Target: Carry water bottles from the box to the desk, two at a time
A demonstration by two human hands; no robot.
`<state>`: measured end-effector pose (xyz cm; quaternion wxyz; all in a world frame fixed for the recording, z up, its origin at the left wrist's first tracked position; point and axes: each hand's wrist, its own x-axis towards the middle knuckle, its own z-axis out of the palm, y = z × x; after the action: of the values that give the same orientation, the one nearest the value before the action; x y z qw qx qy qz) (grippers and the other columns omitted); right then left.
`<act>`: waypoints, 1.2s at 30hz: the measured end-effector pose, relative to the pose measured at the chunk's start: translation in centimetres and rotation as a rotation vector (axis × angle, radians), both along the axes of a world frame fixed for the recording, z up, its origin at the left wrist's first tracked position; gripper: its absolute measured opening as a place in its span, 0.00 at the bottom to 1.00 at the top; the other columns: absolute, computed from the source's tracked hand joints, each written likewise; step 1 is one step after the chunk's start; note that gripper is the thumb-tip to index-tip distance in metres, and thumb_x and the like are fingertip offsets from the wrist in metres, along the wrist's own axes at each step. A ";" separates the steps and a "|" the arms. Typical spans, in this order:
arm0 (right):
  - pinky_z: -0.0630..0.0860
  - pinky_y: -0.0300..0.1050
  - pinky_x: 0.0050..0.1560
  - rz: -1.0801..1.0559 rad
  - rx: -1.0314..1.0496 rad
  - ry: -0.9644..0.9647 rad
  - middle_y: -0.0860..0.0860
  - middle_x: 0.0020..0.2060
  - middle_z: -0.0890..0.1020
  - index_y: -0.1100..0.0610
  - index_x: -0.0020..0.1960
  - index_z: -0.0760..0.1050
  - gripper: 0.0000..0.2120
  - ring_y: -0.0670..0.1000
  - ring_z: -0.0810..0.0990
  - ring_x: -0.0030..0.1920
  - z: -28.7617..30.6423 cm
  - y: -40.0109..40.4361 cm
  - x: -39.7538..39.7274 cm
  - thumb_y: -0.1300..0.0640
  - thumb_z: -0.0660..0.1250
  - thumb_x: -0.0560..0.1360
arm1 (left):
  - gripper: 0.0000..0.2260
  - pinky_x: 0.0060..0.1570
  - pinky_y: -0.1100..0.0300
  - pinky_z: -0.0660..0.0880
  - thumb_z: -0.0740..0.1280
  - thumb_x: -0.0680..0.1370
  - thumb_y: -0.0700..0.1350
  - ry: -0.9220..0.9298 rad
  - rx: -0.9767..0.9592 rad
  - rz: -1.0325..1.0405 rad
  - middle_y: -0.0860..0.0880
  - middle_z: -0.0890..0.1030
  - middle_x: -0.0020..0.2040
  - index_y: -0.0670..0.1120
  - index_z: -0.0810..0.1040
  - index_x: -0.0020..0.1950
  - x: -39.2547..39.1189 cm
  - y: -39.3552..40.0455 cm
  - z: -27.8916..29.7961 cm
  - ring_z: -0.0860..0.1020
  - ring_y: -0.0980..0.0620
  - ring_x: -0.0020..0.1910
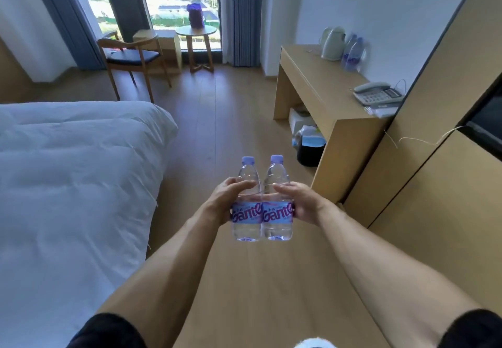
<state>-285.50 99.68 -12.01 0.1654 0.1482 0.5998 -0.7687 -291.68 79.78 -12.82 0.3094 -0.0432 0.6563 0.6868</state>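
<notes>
Plastic bottles (261,206) — both hands' grip

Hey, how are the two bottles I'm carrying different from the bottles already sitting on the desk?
The carried bottles are held in the air, pressed side by side between the left hand and the right hand; the desk bottles stand on the desk beside the kettle. The carried pair shows clear purple labels; the desk bottles look blurred. Both sets are clear, upright and purple-labelled.

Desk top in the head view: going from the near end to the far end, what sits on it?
Papers → telephone → water bottles → kettles, farthest along the desk.
</notes>
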 end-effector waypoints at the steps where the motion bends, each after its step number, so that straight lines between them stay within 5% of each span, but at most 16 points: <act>1: 0.73 0.66 0.66 -0.012 -0.002 -0.001 0.66 0.62 0.80 0.67 0.69 0.70 0.29 0.66 0.79 0.61 0.0 0.2 -1.5 0.54 0.71 0.74 | 0.23 0.56 0.39 0.80 0.77 0.73 0.49 -0.002 0.001 -0.004 0.40 0.82 0.58 0.46 0.74 0.65 -1.6 0.2 0.1 0.84 0.39 0.55; 6: 0.80 0.58 0.55 -0.028 -0.027 -0.001 0.62 0.54 0.84 0.65 0.66 0.71 0.23 0.60 0.84 0.52 -0.7 1.9 -9.5 0.55 0.70 0.75 | 0.24 0.52 0.44 0.82 0.76 0.74 0.48 -0.003 0.001 -0.030 0.39 0.82 0.58 0.45 0.73 0.66 -9.8 2.0 -0.2 0.84 0.39 0.54; 15: 0.72 0.67 0.67 0.026 -0.007 0.012 0.67 0.64 0.77 0.69 0.72 0.66 0.28 0.67 0.78 0.63 -1.6 7.6 -28.6 0.56 0.69 0.78 | 0.21 0.53 0.42 0.81 0.76 0.74 0.48 0.029 -0.047 0.055 0.39 0.82 0.58 0.45 0.73 0.63 -27.6 7.6 -0.6 0.84 0.40 0.51; 19: 0.78 0.59 0.58 0.059 0.001 0.012 0.64 0.59 0.80 0.69 0.72 0.66 0.26 0.61 0.82 0.54 -0.2 11.0 -37.6 0.57 0.67 0.79 | 0.21 0.52 0.42 0.81 0.76 0.74 0.48 0.024 -0.061 0.102 0.39 0.82 0.58 0.46 0.74 0.63 -35.9 11.0 0.6 0.84 0.39 0.52; 22: 0.75 0.63 0.63 0.082 0.012 0.023 0.66 0.62 0.79 0.69 0.72 0.66 0.26 0.62 0.80 0.57 0.4 13.3 -43.7 0.57 0.68 0.79 | 0.20 0.46 0.47 0.83 0.76 0.74 0.47 0.028 -0.057 0.141 0.39 0.82 0.57 0.45 0.74 0.61 -41.3 13.4 1.5 0.84 0.42 0.47; 28: 0.82 0.53 0.49 0.139 -0.030 0.015 0.57 0.46 0.86 0.62 0.57 0.74 0.11 0.56 0.85 0.46 0.1 17.1 -53.7 0.56 0.68 0.79 | 0.20 0.54 0.41 0.80 0.76 0.74 0.46 0.019 -0.032 0.157 0.38 0.81 0.58 0.45 0.73 0.61 -50.6 17.0 1.4 0.83 0.40 0.50; 31: 0.79 0.59 0.57 0.112 -0.024 0.022 0.60 0.51 0.84 0.63 0.60 0.73 0.14 0.60 0.83 0.50 -0.3 18.7 -58.3 0.56 0.68 0.79 | 0.20 0.56 0.40 0.80 0.76 0.74 0.46 0.026 -0.030 0.143 0.37 0.82 0.58 0.44 0.73 0.62 -55.6 18.8 1.1 0.83 0.37 0.53; 36: 0.81 0.55 0.54 0.042 0.013 0.001 0.61 0.53 0.85 0.65 0.66 0.71 0.20 0.58 0.85 0.51 -1.0 21.8 -66.5 0.55 0.69 0.79 | 0.22 0.57 0.37 0.79 0.77 0.73 0.44 0.034 -0.007 0.096 0.36 0.82 0.58 0.42 0.74 0.64 -65.4 22.2 0.1 0.83 0.34 0.55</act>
<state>-351.98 121.43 -13.06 0.1804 0.1364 0.6076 -0.7613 -357.06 101.99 -12.69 0.2650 -0.0642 0.6611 0.6990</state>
